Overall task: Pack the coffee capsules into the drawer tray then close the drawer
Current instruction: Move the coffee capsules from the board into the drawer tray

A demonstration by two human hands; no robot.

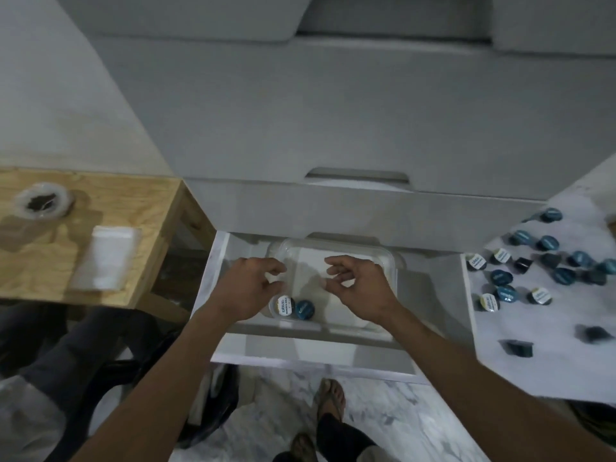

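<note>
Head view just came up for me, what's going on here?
A person stands over an open drawer that holds a clear plastic tray. Two coffee capsules sit in the tray's near left corner. The left hand and right hand hover over the tray with loosely curled fingers, holding nothing. Most of the capsules lie scattered on the white surface to the right, so packing has barely begun.
</note>
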